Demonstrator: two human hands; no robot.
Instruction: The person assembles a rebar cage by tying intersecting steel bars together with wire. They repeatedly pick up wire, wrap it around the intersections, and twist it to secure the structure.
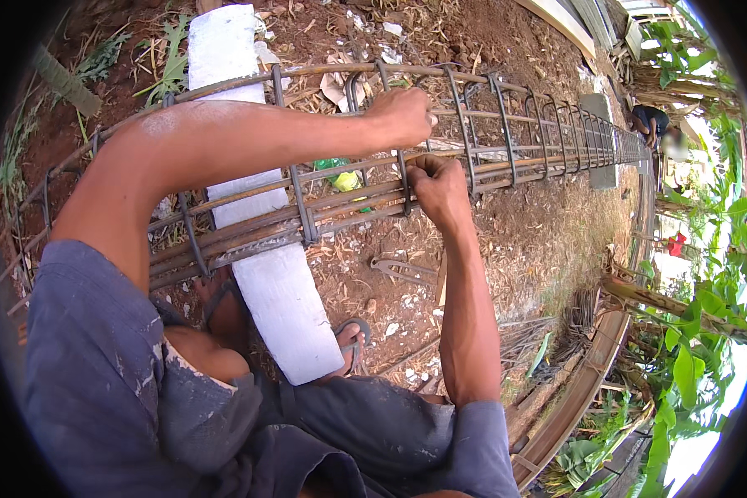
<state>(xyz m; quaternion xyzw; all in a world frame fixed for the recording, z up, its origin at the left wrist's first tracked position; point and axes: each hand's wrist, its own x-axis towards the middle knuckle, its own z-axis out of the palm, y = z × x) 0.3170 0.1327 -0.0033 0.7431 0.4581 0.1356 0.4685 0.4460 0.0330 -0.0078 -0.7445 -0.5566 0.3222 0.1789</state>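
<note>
A long reinforcing-bar cage (506, 149) of brown bars and dark bent stirrups runs from near left to far right. My left hand (402, 121) is closed in a fist over the cage, its arm stretched across the bars. My right hand (441, 192) is closed too, its fingertips pinched against a stirrup (405, 184) where it meets the lower bars. Whatever either hand grips is too small or hidden to make out. The cage lies across a white slab (286, 315), which my legs straddle.
A pair of pincers (402, 270) lies on the dirt below the cage. Green and yellow plastic litter (344, 177) shows beneath the bars. Farther along, a grey block (603, 176) stands under the cage, with another person (654, 123) crouching near its far end. Banana plants grow at right.
</note>
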